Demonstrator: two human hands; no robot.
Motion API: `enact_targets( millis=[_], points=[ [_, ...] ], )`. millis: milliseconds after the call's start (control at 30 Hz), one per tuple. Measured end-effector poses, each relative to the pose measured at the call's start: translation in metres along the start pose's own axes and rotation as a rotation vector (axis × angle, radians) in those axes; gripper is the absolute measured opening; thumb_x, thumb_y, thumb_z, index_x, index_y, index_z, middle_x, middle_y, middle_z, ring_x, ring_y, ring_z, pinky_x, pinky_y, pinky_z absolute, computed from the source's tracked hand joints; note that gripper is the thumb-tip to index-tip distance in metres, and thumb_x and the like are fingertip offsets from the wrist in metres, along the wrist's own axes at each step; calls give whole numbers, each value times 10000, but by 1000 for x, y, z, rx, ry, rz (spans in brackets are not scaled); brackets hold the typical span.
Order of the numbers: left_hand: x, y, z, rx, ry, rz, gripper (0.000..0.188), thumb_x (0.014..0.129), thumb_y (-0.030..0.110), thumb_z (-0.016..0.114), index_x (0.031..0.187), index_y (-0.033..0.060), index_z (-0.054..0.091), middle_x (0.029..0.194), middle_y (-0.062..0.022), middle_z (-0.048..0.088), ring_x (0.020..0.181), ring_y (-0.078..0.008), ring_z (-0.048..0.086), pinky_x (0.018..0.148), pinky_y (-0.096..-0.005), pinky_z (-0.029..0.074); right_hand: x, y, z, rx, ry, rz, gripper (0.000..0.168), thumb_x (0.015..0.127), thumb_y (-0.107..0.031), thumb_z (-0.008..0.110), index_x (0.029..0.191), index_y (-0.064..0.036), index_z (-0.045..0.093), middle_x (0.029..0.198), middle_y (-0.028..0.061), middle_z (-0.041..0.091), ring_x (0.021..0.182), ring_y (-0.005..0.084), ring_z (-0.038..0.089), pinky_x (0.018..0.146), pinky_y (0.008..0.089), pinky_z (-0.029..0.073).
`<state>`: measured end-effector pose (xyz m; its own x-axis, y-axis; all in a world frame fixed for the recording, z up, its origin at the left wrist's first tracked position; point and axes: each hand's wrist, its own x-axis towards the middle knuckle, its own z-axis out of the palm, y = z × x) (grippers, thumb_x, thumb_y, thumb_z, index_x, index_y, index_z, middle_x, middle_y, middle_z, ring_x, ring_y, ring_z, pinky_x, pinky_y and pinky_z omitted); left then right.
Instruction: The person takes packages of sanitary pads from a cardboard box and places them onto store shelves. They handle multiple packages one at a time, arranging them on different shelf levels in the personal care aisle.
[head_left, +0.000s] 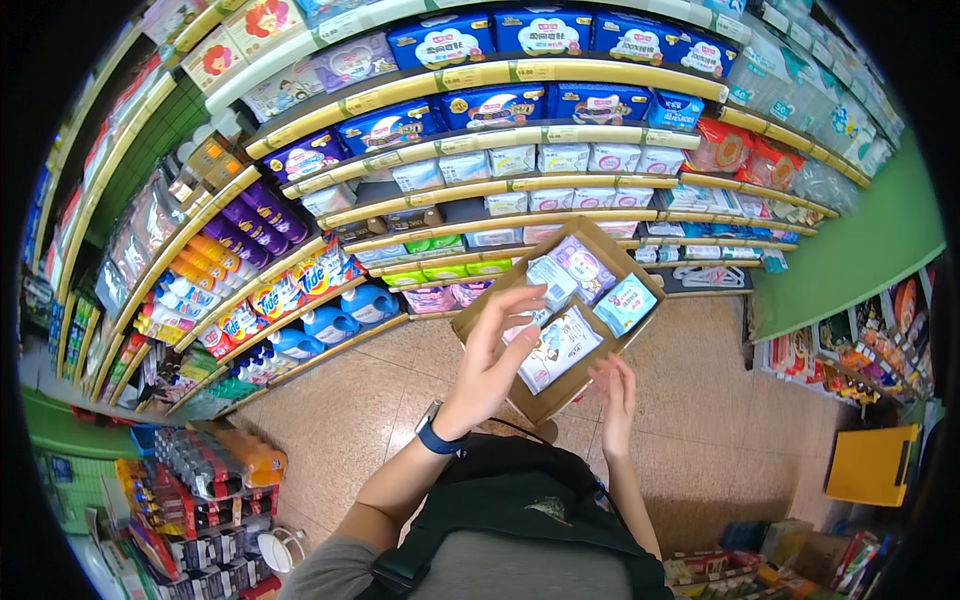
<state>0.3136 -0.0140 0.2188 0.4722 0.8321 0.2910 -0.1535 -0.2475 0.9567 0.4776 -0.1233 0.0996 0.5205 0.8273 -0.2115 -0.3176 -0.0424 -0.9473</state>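
In front of me is an open cardboard carton (537, 407) holding several soft packets. Inside it are a purple and white packet (585, 268), a pale blue and white packet (553, 280), a light blue packet (626, 306) and a white packet with a cartoon figure (561, 349). My left hand (495, 349), with a watch on its wrist, hovers over the carton's left side, fingers apart and nothing held. It partly hides another packet. Beside the carton's near right side is my right hand (616, 390), fingers extended and no object in it. Whether it touches the carton cannot be seen.
Shelves (622, 70) of blue sanitary-pad packs curve across the front. Tide detergent bags (311, 277) and blue jugs (369, 304) fill the left shelves. Plastic hangers (701, 277) lie low on the right. Stacked drinks (199, 461) stand behind left; a yellow panel (872, 465) is at right.
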Motion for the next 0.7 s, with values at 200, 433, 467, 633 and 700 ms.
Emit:
enact_targets(
  millis=[200, 433, 467, 633, 700],
  points=[
    [-9, 7, -4, 43, 133, 35, 352, 919, 109, 465, 1254, 14, 414, 1278, -154, 492, 1166, -230, 493, 993, -366, 373, -18, -148, 33, -855, -261, -454, 243, 860, -168, 605, 1065, -43, 573, 994, 103, 573, 882, 221, 576, 749, 336, 455],
    [-22, -8, -10, 54, 161, -46, 318, 924, 70, 447, 1236, 15, 423, 1270, -143, 496, 1151, -219, 498, 986, -355, 386, -90, -287, 58, -1197, -544, -821, 149, 714, -199, 706, 788, -92, 635, 856, 42, 638, 736, 220, 617, 765, 400, 471],
    [-22, -9, -10, 54, 158, -43, 319, 923, 71, 449, 1236, 15, 423, 1268, -142, 496, 1150, -220, 498, 988, -357, 384, -81, -279, 53, -989, -607, -1065, 405, 692, -422, 668, 852, -50, 658, 860, 87, 648, 729, 249, 627, 713, 397, 490],
    [-29, -7, -12, 76, 211, -78, 319, 921, 72, 459, 1232, 10, 424, 1257, -141, 500, 1149, -226, 498, 991, -364, 379, -36, -273, 43, -450, -978, -1284, 798, 645, -720, 556, 859, 41, 665, 806, 152, 638, 718, 292, 621, 631, 362, 496],
    [-28, -8, -13, 50, 204, -97, 340, 907, 72, 501, 1237, 24, 434, 1259, -120, 492, 1155, -215, 482, 957, -334, 388, -35, -286, 43, -508, -1129, -1118, 718, 669, -675, 554, 821, 19, 663, 786, 134, 639, 721, 285, 621, 673, 388, 486]
  ],
)
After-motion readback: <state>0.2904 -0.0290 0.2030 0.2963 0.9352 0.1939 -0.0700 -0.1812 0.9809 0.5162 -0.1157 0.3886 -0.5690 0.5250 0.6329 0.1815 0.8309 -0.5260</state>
